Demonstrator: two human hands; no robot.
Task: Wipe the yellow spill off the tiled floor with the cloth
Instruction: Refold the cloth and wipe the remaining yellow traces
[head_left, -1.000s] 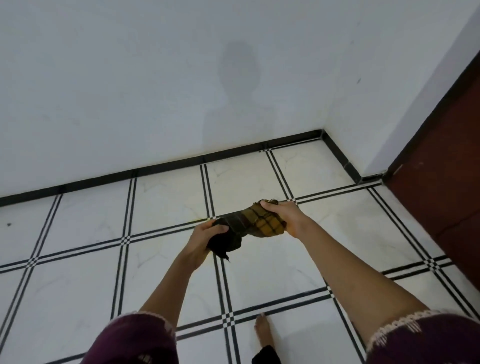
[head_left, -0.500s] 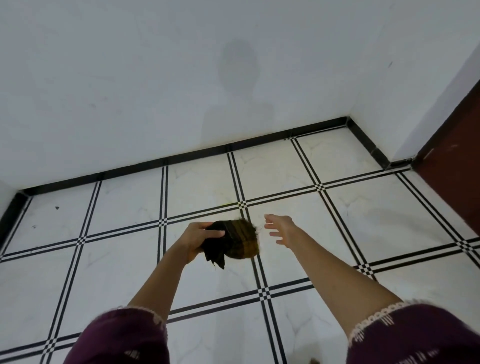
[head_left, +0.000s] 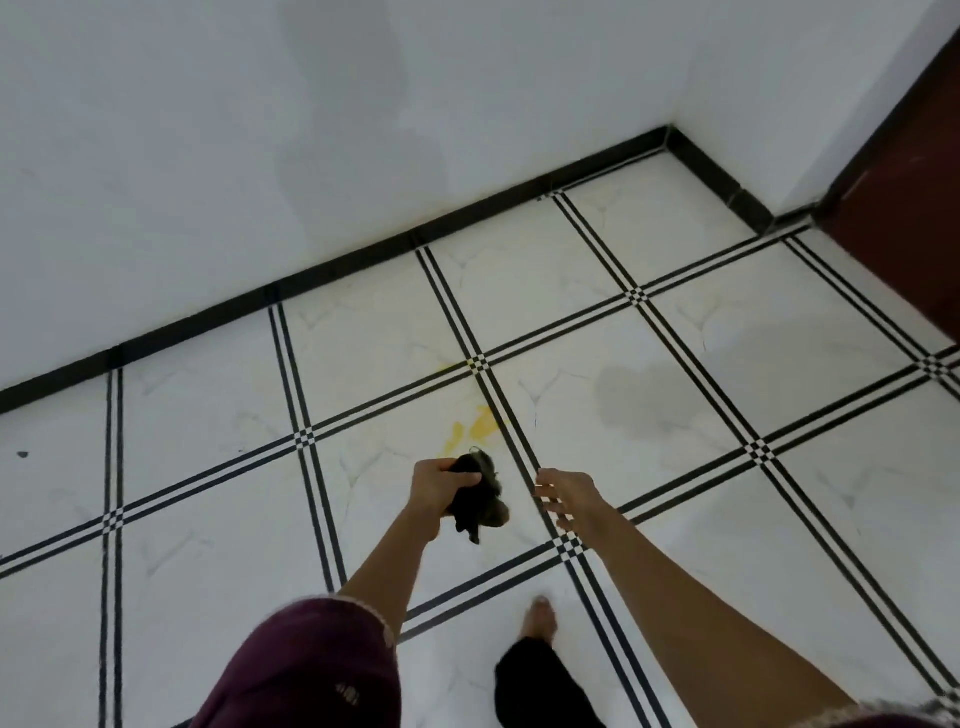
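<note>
Left hand: the left hand (head_left: 438, 492), just below the frame's centre, holds the bunched dark cloth (head_left: 482, 500) above the floor.
Left fingers: curled tight around the cloth's upper part; a loose end hangs below.
Right hand: the right hand (head_left: 570, 496), just right of the cloth and apart from it, holds nothing.
Right fingers: spread apart and fairly straight.
Yellow spill: the yellow spill (head_left: 475, 428) lies on the tiled floor (head_left: 208, 415) just above the cloth in the frame, beside a black double grout line, with a fainter smear near the crossing above.
Foot: a bare foot (head_left: 540, 617) stands at lower centre.
Surroundings: white wall (head_left: 260, 156) with black skirting (head_left: 363, 255); dark red door (head_left: 909, 182) at the right edge.
</note>
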